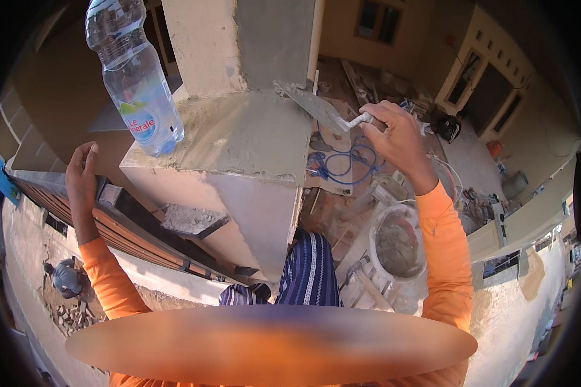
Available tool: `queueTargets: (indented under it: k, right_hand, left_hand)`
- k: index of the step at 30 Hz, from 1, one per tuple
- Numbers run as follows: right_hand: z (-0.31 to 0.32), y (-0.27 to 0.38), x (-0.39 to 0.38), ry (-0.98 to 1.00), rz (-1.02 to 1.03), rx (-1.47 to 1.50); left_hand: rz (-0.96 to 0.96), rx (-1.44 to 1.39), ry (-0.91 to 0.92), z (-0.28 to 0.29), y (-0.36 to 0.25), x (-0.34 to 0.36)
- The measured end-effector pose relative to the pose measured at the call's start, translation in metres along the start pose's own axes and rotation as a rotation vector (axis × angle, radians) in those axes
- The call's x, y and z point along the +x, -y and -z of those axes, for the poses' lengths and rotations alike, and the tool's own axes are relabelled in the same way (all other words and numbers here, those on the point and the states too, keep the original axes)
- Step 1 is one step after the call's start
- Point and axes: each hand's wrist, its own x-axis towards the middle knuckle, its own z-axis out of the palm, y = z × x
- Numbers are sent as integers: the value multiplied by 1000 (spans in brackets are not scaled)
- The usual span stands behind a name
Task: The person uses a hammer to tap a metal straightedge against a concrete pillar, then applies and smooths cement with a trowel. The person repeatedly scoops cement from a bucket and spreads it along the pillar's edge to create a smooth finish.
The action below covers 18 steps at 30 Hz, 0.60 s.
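Note:
My right hand (394,138) is closed around the handle of a trowel (316,108). The trowel's flat blade reaches left to the far right edge of the mortar-coated ledge (252,138), at the foot of a pillar (274,45). Some mortar clings near its tip. A clear plastic water bottle (139,87), partly full, stands on the ledge's left side. My left hand (82,171) is beside the dark top of a fence, left of the bottle. Its fingers are loosely bent and I see nothing in them.
A bucket of mortar (397,248) stands low at the right. Blue hose (352,164) lies coiled on the cluttered floor beyond. A slatted fence (142,229) runs below the ledge at left. A person (68,278) is far below, near rubble.

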Motion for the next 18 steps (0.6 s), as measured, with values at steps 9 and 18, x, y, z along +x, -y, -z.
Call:
queueTargets:
  k: [9,18]
  right_hand:
    - [66,52,-7,211,181,-373]
    - [111,85,34,429,-58,-213]
  left_hand:
    - [-26,24,-7,3,6,-2]
    - [-16,15,-24,-4,11,3]
